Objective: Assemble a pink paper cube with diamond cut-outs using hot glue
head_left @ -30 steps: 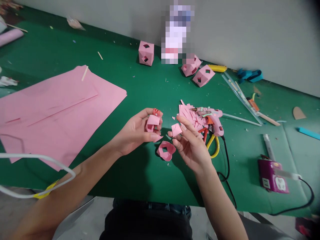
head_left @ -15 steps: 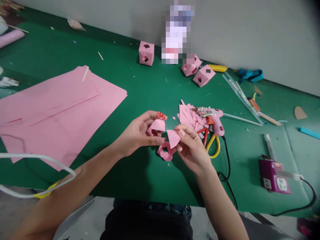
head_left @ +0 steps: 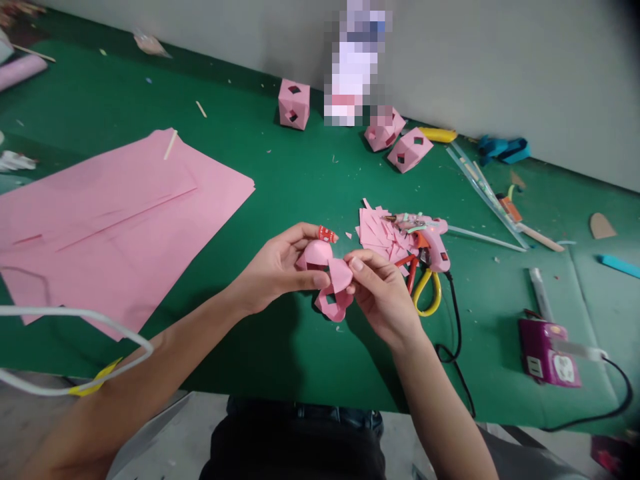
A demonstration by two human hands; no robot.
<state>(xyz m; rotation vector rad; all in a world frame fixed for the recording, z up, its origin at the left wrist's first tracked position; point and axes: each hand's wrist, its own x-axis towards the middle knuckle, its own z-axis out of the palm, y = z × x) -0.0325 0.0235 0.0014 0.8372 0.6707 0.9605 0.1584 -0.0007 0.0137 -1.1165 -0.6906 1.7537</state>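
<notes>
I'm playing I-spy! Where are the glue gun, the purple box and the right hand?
Glue gun (head_left: 435,233), head view, pink body.
Purple box (head_left: 548,360), head view, between white labels.
Right hand (head_left: 385,295), head view, base of thumb.

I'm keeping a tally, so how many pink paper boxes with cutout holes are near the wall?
3. One box is left of the pixelated patch; a second box and third box sit close together to its right. The patch may hide more.

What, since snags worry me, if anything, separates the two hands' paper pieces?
Nothing visible separates the pink paper piece in the right hand from the folded pink paper in the left hand; its thumb sits just below.
</notes>
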